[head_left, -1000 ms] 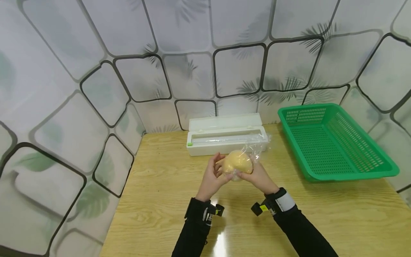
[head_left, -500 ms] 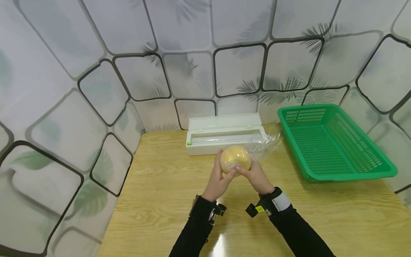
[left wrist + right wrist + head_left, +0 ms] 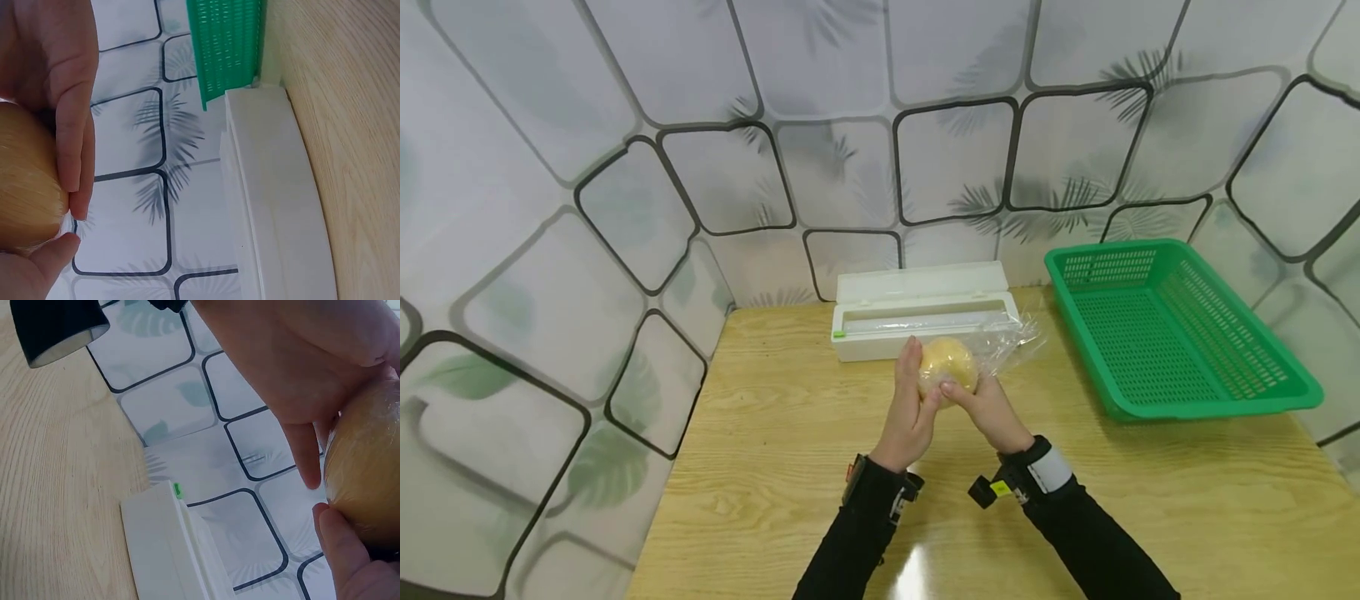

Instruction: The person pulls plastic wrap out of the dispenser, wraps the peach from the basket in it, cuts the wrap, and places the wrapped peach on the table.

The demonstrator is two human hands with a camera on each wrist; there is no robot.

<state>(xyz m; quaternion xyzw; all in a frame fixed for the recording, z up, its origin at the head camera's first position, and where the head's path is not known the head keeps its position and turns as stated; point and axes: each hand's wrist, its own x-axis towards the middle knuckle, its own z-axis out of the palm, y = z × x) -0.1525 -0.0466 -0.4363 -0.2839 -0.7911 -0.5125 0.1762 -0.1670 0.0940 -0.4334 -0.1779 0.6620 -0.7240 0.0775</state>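
Note:
A round yellow ball [image 3: 947,364] wrapped in clear cling film is held between both hands in the head view. The left hand [image 3: 912,417] cups its left side, fingers stretched up along it and the thumb at its near face. From the right, the right hand [image 3: 996,414] grips it, thumb pressing low on the front; the other fingers are mostly hidden behind. A loose crumpled end of cling film [image 3: 1009,343] sticks out to the right. In the right wrist view, film shines tight over the ball [image 3: 369,469], with fingertips right at its surface.
Behind the hands stands a white cling film dispenser [image 3: 880,347], lid up, a roll [image 3: 925,322] inside. A green plastic basket [image 3: 1187,350] stands at the right. All rest on a wooden table [image 3: 775,467] against a patterned wall backdrop [image 3: 842,175].
The ball has been turned, and the left fingers, earlier spread off it, now lie along its side. The loose film swung out to the right, then back slightly. Both hands came slightly left.

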